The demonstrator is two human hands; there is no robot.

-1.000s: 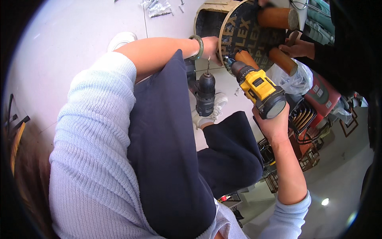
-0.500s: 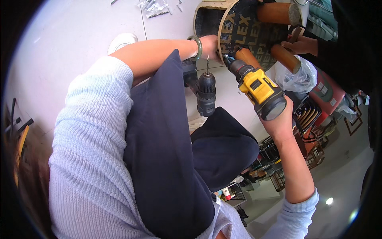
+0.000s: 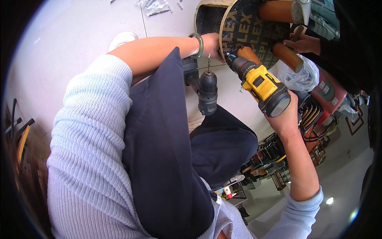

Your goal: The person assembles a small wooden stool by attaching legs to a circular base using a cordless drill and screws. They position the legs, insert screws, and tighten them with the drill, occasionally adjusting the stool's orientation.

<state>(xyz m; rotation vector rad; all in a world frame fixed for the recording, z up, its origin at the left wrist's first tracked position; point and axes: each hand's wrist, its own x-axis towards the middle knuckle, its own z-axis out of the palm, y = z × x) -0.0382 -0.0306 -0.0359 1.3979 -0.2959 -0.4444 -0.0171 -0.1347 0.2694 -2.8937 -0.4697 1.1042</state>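
Note:
A round piece of furniture (image 3: 248,24) with a black underside and stubby wooden legs is tipped toward me at the top. My left hand (image 3: 211,47), a green bangle at its wrist, grips its near edge; the fingertips are hidden behind it. A yellow and black cordless drill (image 3: 260,81) is in my right hand (image 3: 287,117), whose fingers wrap the handle behind the motor housing. Its nose points at the underside near the rim, beside one wooden leg (image 3: 248,55). Between my knees and the panel sits a second, dark drill (image 3: 207,93), bit upward.
A co-worker's hand (image 3: 308,43) holds the furniture at the right. Beyond the legs are a clear plastic bag (image 3: 300,75) and a red case (image 3: 330,93). Screws and a small plastic bag (image 3: 157,8) lie on the pale tiled floor (image 3: 87,24). Racks of goods (image 3: 266,159) stand at right.
The yellow drill and my right hand have shifted slightly right and down in view. My left hand keeps its grip on the furniture's edge.

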